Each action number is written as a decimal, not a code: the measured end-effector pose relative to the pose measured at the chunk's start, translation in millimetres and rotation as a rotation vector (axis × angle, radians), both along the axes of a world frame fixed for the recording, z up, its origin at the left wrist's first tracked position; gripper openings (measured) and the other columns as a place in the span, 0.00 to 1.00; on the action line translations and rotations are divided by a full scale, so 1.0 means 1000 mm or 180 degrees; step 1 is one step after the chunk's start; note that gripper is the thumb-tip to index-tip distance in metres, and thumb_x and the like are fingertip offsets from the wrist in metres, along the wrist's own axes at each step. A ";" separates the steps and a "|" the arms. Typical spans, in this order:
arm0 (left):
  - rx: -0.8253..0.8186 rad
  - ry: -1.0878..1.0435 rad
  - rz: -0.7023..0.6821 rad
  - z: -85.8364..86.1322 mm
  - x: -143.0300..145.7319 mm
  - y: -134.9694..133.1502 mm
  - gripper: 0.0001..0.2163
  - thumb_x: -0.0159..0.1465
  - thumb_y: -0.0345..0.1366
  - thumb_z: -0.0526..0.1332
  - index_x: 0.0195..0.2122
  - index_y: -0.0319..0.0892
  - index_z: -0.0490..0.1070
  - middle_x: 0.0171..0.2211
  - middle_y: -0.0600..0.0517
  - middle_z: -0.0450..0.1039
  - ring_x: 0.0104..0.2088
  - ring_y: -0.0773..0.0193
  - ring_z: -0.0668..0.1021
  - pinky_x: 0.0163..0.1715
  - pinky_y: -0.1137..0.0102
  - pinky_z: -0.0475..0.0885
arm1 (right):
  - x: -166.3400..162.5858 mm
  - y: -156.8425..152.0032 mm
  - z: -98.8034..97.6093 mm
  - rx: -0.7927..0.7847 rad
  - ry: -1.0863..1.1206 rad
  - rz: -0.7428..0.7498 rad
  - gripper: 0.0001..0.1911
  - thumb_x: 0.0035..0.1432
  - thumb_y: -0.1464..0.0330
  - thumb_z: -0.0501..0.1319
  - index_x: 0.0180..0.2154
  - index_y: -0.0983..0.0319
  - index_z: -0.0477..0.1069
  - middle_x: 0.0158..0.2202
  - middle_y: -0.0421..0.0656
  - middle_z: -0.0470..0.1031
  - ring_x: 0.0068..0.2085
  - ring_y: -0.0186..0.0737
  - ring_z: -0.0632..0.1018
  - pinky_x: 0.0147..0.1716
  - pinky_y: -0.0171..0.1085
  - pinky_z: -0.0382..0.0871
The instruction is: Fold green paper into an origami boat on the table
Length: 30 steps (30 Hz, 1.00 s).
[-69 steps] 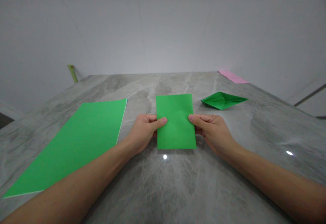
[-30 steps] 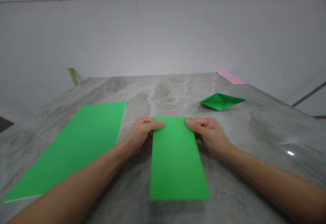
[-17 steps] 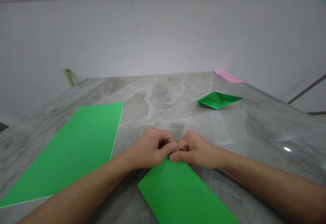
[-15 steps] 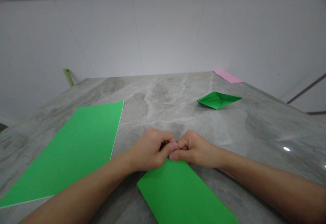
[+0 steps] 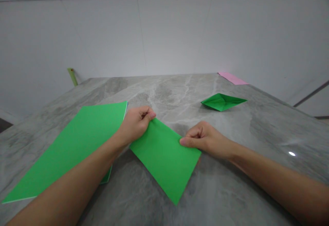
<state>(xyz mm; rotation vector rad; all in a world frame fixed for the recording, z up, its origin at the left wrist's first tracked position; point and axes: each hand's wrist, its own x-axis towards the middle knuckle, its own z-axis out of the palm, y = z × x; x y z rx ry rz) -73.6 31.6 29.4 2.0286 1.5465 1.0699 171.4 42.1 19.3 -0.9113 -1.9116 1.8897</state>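
Observation:
A green rectangle of paper (image 5: 164, 161) is held tilted in front of me, its lowest corner pointing toward me. My left hand (image 5: 137, 123) pinches its upper left corner between thumb and fingers. Along the upper right edge, near the right corner, my right hand (image 5: 204, 138) pinches it too, with the fingertips behind the paper hidden. To the left lies a larger stack of green sheets (image 5: 74, 140) with a pale edge; my left forearm crosses over its near right part.
A folded green paper piece (image 5: 219, 102), pointed at both ends, rests on the grey marbled table (image 5: 169, 92) at the right. Farther back, a pink paper (image 5: 232, 78) lies by the table's edge. A pale wall rises behind, with a light green strip (image 5: 72, 76) at left.
My hands, together at one corner before, are now apart along the paper's upper edge. The left hand has moved up and left, and the paper has turned and come farther into view.

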 end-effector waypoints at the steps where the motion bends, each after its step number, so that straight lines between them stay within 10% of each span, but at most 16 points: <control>1: 0.0057 -0.0043 0.0071 0.001 -0.003 0.002 0.12 0.60 0.38 0.55 0.21 0.41 0.64 0.18 0.58 0.57 0.21 0.68 0.61 0.22 0.72 0.56 | 0.002 0.001 0.001 -0.0047 0.0005 -0.0005 0.25 0.52 0.50 0.66 0.18 0.64 0.71 0.16 0.40 0.72 0.16 0.30 0.70 0.16 0.30 0.63; 11: 0.0572 -0.0576 0.1207 0.005 -0.067 0.026 0.12 0.59 0.39 0.58 0.21 0.43 0.64 0.18 0.58 0.54 0.19 0.69 0.57 0.19 0.72 0.51 | 0.014 0.010 -0.006 0.0031 0.0196 -0.0640 0.22 0.49 0.52 0.70 0.21 0.64 0.72 0.18 0.44 0.78 0.16 0.33 0.76 0.16 0.29 0.69; 17: 0.0430 -0.0416 0.0782 -0.002 -0.037 0.018 0.13 0.60 0.39 0.57 0.19 0.43 0.62 0.18 0.57 0.56 0.20 0.68 0.61 0.20 0.72 0.55 | 0.005 0.010 -0.010 0.0519 0.0546 -0.1044 0.26 0.53 0.47 0.64 0.31 0.66 0.78 0.27 0.46 0.81 0.20 0.32 0.76 0.19 0.31 0.69; 30: -0.0202 -0.0829 0.0044 -0.001 -0.015 0.004 0.14 0.60 0.44 0.59 0.22 0.41 0.67 0.19 0.57 0.60 0.21 0.69 0.64 0.22 0.73 0.59 | 0.009 0.003 -0.010 0.1091 0.0411 -0.0903 0.24 0.58 0.52 0.62 0.20 0.63 0.70 0.17 0.41 0.70 0.21 0.33 0.70 0.21 0.32 0.61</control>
